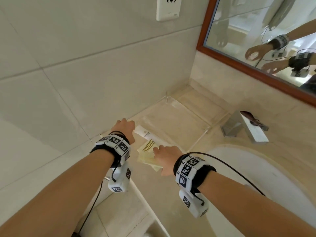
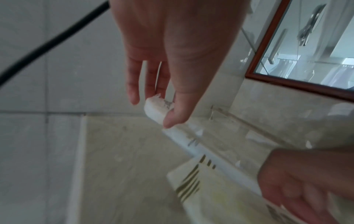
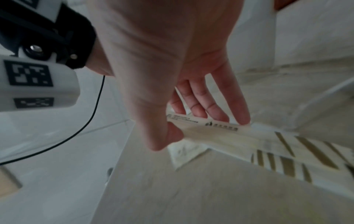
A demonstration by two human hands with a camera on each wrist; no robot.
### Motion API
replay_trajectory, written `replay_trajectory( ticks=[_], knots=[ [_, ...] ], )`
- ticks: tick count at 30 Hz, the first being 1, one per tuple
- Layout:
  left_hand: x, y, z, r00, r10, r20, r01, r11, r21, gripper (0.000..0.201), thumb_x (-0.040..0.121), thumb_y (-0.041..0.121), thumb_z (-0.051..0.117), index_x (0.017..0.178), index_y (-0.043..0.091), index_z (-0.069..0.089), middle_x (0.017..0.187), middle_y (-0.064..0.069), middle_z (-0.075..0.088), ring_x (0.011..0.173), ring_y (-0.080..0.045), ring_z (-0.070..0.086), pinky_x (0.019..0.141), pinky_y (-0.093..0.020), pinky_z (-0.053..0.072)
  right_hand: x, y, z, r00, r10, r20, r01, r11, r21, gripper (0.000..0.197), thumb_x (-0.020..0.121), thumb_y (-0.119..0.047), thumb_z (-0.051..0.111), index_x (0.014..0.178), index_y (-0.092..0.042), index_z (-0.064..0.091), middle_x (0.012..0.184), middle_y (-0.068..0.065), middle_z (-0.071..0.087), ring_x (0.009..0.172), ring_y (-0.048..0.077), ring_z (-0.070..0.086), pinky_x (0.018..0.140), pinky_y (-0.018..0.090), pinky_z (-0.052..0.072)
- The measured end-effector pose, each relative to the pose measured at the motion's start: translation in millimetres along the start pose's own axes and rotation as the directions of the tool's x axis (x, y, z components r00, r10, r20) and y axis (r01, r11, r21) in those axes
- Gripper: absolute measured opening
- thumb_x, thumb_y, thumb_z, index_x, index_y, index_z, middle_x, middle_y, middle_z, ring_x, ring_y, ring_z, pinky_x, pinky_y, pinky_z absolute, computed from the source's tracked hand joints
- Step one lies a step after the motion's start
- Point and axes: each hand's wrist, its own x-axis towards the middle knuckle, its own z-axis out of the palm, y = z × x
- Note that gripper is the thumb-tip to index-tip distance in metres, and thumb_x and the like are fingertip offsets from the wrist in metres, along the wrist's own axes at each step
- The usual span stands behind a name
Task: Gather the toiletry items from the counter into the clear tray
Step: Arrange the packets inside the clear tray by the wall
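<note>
A long white toiletry packet (image 1: 143,133) (image 2: 199,147) lies slanted at the near-left edge of the clear tray (image 1: 199,139) (image 2: 247,124); I cannot tell whether it is inside. My left hand (image 1: 124,127) (image 2: 155,109) pinches its far end between thumb and fingers. Just nearer me is a small pile of cream packets with gold stripes (image 1: 147,147) (image 2: 189,181) (image 3: 287,159). My right hand (image 1: 160,154) (image 3: 191,130) pinches one cream packet (image 3: 214,128) from that pile between thumb and fingers. The tray's floor shows bare.
The beige stone counter (image 1: 171,194) ends at a tiled wall on the left. A chrome faucet (image 1: 244,127) and white basin (image 1: 256,177) are to the right of the tray. A wood-framed mirror (image 1: 273,40) hangs behind, a wall socket (image 1: 168,8) above.
</note>
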Motion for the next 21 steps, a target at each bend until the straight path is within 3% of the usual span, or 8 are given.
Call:
replay_trajectory(
  ticks=[4, 7, 10, 16, 21],
  knots=[
    [19, 15, -30, 0.997, 0.006, -0.079, -0.011, 0.998, -0.063, 0.045, 0.083, 0.017, 0.063, 0.125, 0.015, 0.048, 0.124, -0.012, 0.048, 0.114, -0.028, 0.049, 0.091, -0.036, 0.048, -1, 45, -28, 0.987, 0.141, -0.071, -0.136, 0.989, 0.065, 0.057, 0.083, -0.023, 0.067, 0.129, -0.006, 0.037, 0.121, 0.012, 0.052, 0.104, 0.03, 0.062, 0.076, 0.036, 0.048],
    [39, 28, -42, 0.995, 0.02, -0.097, -0.028, 0.996, -0.087, 0.047, 0.083, 0.022, 0.064, 0.126, 0.014, 0.047, 0.124, -0.013, 0.049, 0.113, -0.029, 0.051, 0.093, -0.038, 0.049, 5, 81, -43, 0.951, 0.297, -0.085, -0.276, 0.941, 0.195, 0.056, 0.083, -0.021, 0.065, 0.129, -0.008, 0.036, 0.123, 0.011, 0.05, 0.106, 0.031, 0.06, 0.081, 0.037, 0.05],
    [63, 45, -45, 0.993, 0.058, -0.102, -0.067, 0.993, -0.093, 0.052, 0.082, 0.024, 0.065, 0.128, 0.015, 0.043, 0.121, -0.012, 0.053, 0.111, -0.029, 0.053, 0.093, -0.04, 0.05, 17, 107, -47, 0.914, 0.398, -0.077, -0.361, 0.885, 0.293, 0.064, 0.083, -0.029, 0.065, 0.133, -0.008, 0.032, 0.127, 0.011, 0.048, 0.11, 0.031, 0.058, 0.08, 0.037, 0.05],
    [116, 79, -22, 0.986, 0.134, -0.094, -0.145, 0.982, -0.123, 0.054, 0.081, 0.025, 0.064, 0.128, 0.016, 0.038, 0.119, -0.01, 0.057, 0.109, -0.027, 0.055, 0.092, -0.039, 0.049, 56, 130, -37, 0.896, 0.443, -0.026, -0.4, 0.833, 0.382, 0.064, 0.083, -0.029, 0.068, 0.132, -0.006, 0.033, 0.13, 0.014, 0.046, 0.116, 0.032, 0.055, 0.091, 0.039, 0.049],
    [141, 89, 4, 0.982, 0.177, -0.072, -0.181, 0.982, -0.054, 0.051, 0.084, 0.029, 0.06, 0.128, 0.018, 0.038, 0.122, -0.007, 0.057, 0.114, -0.024, 0.053, 0.094, -0.039, 0.049, 75, 131, -17, 0.902, 0.431, 0.013, -0.408, 0.844, 0.348, 0.058, 0.086, -0.029, 0.064, 0.13, -0.006, 0.035, 0.13, 0.013, 0.047, 0.116, 0.03, 0.054, 0.088, 0.037, 0.047]
  ],
)
